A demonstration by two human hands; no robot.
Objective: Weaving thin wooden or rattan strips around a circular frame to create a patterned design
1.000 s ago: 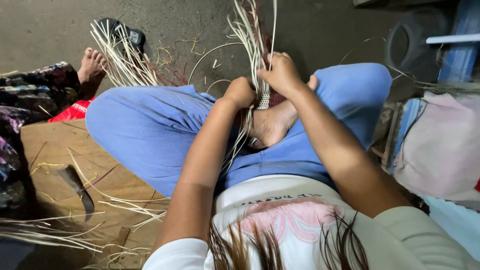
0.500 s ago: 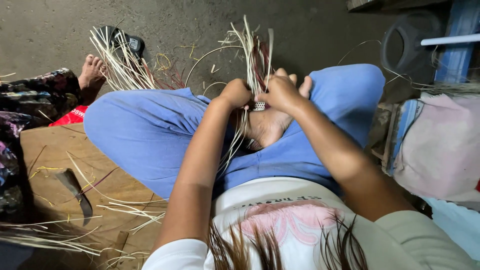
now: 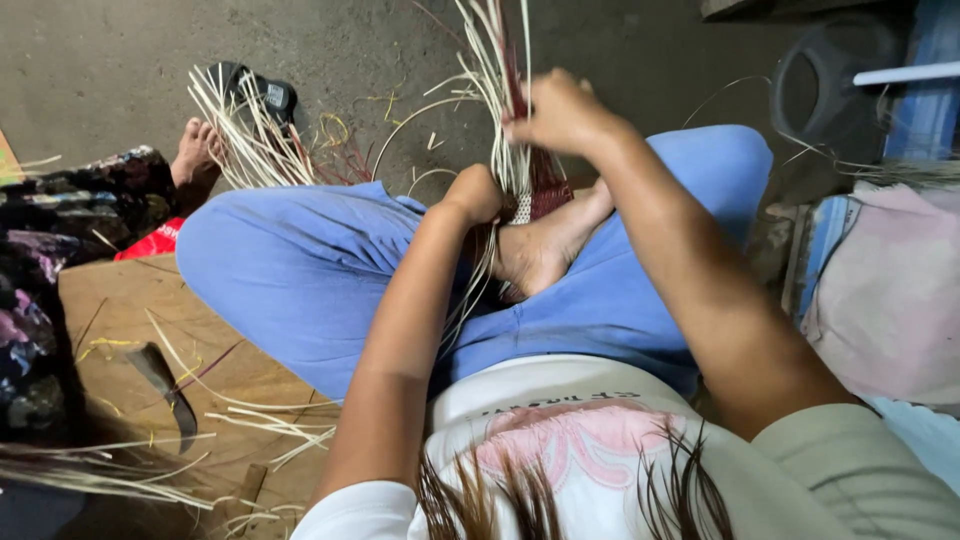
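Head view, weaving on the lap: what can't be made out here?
- Woven piece: mostly hidden behind the left hand and the foot.
- Right hand: motion-blurred, so its finger grip on the pale strips is unclear.
- Strip tops: cut off by the top edge.
- Knife on the board: its blade end is lost in shadow.

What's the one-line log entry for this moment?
left hand: grips woven piece | right hand: pulls pale strips | knife: on board

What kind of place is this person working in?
Probably a home or small craft spot for hand weaving, worked sitting on a bare concrete floor. Loose pale strips lie about, a knife rests on cardboard, and both hands work a woven piece.
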